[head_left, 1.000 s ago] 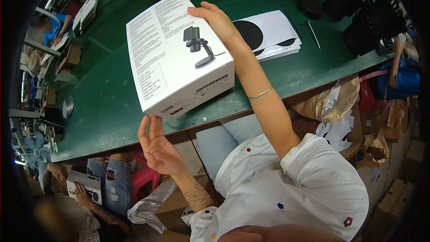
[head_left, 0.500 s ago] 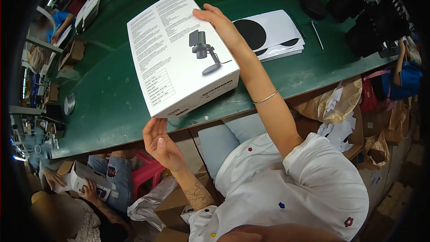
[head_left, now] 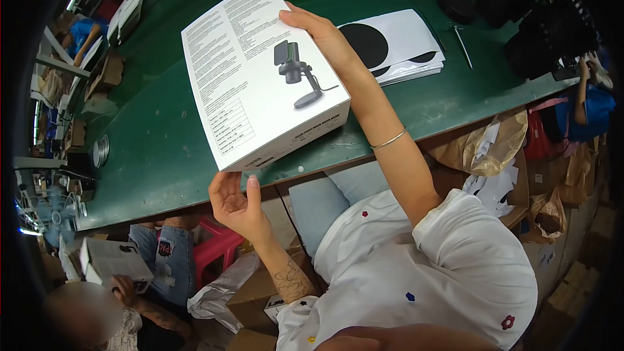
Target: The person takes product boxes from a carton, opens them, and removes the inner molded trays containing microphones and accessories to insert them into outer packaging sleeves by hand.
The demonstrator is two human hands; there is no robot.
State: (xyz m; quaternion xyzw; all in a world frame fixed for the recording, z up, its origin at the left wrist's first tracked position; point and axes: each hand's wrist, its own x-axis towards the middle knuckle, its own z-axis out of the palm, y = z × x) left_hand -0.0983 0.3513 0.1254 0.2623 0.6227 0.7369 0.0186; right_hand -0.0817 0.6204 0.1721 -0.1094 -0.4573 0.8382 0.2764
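Note:
A white microphone box (head_left: pixel 260 78), printed with small text, a table of lines and a picture of a desk microphone, is held tilted over the near part of the green table. My right hand (head_left: pixel 318 34) grips its right side, thumb on the printed face and the other fingers hidden behind. At the lower left corner, my left hand (head_left: pixel 237 203) supports the box from below; its fingertips go out of sight under the edge and its thumb points up, apart from the box. Right of the box lies a stack of white sheets (head_left: pixel 406 36) with black circles.
A pen (head_left: pixel 463 47) and black microphone parts (head_left: pixel 455 6) are on the table's right side. At lower left, a co-worker handles another white box (head_left: pixel 114 261) near a pink stool (head_left: pixel 218 250). Cartons (head_left: pixel 257 299) stand beside my left arm; a brown paper bag (head_left: pixel 484 146) hangs at right.
The box has shifted slightly up and left in view. My left thumb has straightened upward from a bent position. The co-worker's box has turned and moved up.

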